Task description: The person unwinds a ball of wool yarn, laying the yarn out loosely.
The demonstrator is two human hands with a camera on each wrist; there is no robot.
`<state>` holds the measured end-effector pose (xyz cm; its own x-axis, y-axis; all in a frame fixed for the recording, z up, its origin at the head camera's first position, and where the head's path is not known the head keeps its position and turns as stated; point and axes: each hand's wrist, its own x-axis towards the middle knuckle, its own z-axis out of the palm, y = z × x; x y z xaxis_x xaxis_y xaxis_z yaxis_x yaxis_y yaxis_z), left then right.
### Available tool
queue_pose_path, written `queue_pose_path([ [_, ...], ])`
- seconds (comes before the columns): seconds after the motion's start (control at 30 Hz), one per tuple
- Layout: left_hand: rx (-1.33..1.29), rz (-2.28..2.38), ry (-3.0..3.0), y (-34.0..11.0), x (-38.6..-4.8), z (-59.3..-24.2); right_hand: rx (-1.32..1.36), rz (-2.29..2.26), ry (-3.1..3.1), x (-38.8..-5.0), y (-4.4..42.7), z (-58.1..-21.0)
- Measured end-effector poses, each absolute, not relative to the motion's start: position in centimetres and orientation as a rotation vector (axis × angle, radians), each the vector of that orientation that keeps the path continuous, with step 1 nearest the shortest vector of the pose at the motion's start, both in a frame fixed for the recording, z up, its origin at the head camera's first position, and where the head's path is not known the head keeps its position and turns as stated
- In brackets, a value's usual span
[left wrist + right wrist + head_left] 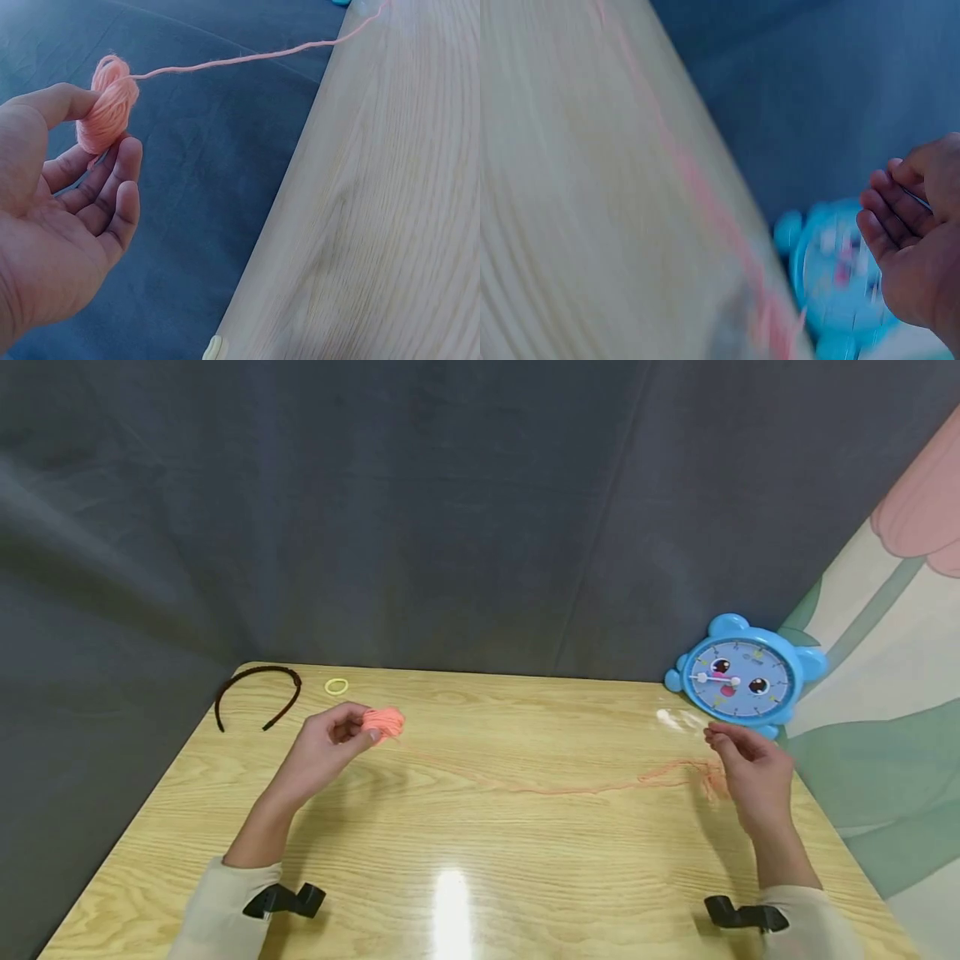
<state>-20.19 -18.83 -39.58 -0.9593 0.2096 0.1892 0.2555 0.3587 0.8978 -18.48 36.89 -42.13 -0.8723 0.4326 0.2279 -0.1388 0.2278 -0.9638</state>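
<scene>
A small wound bundle of coral-pink yarn is pinched between the thumb and fingers of my left hand, raised over the back left of the table. In the left wrist view, one strand leaves the bundle toward the upper right. Across the table the loose yarn runs right and ends in a tangled heap partly hidden by my right hand. That hand hovers above the heap, thumb touching the bent fingers; I see nothing between them.
A blue bear-shaped toy clock leans at the back right corner, just beyond the right hand. At the back left lie a dark headband and a yellow ring on the wooden table. Dark cloth hangs behind.
</scene>
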Motion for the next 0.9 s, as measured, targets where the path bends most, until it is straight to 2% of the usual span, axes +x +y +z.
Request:
queue_pose_path([
  [0.23,-0.434,-1.725,-2.514,-18.6,-20.1,-39.5,0.138,1.685,-2.156,-19.4,27.7,-40.5],
  [0.53,-0.421,-1.868,-2.461,-17.6,-20.3,-39.9,0.450,1.852,-2.203,-19.8,17.3,-40.9],
  [0.9,-0.462,-2.001,-2.385,-16.5,-20.4,-40.4,0.696,1.947,-2.278,-20.0,9.2,-43.4],
])
